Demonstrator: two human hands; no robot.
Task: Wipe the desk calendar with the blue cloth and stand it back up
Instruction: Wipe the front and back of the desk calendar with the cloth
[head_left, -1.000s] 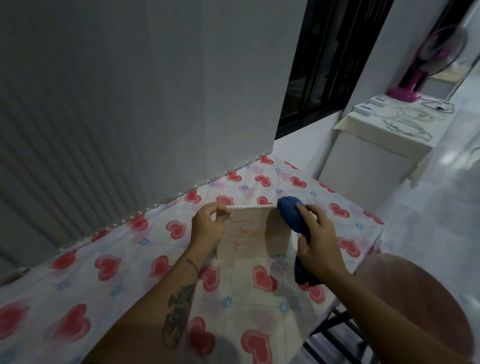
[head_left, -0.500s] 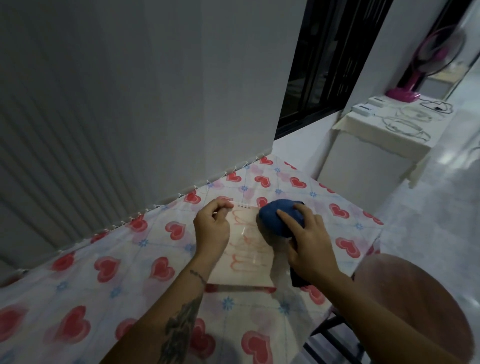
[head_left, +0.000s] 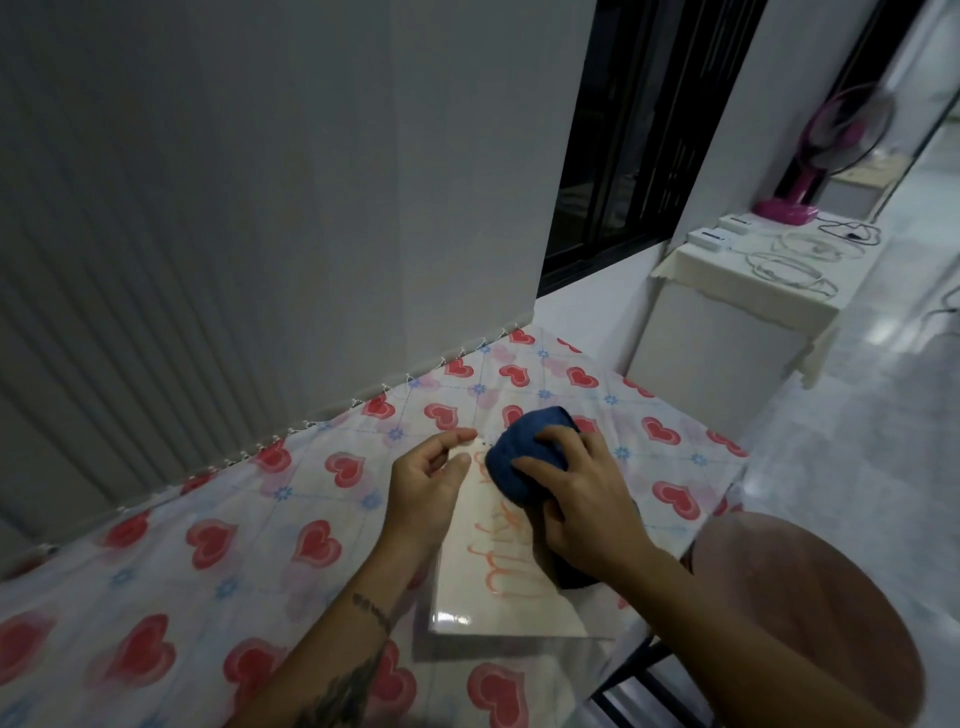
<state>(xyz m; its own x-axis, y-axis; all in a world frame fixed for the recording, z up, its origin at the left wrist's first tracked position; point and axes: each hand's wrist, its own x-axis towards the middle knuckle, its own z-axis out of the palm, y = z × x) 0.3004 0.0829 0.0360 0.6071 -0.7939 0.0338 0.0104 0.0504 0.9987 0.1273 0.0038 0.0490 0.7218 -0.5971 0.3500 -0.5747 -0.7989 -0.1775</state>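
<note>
A worktop draped in a heart-printed cloth runs along a pale wall, its near right corner meeting a round stool that sits just beside it. On that corner lies the desk calendar, tipped down flat with its glossy cream face up and orange lettering showing, its spiral-bound top edge pointing toward the wall; laid this way, the whole face is open to wiping and the worktop takes the pressure. The right hand presses the bunched blue cloth onto the upper part of the calendar, fingers curled over the wad in a closed grip, a loose tail of cloth trailing under the wrist toward the stool. The left hand rests at the calendar's upper left edge, its grip pinched lightly together at the bound corner, thumb and forefinger meeting there, apparently to keep the light card from sliding under the strokes. The job looks to be mid-wipe, with the lower part of the face not yet under the cloth and the calendar not yet stood back up. Well apart, by a dark window, a second covered table holds a pink fan and coiled cables.
</note>
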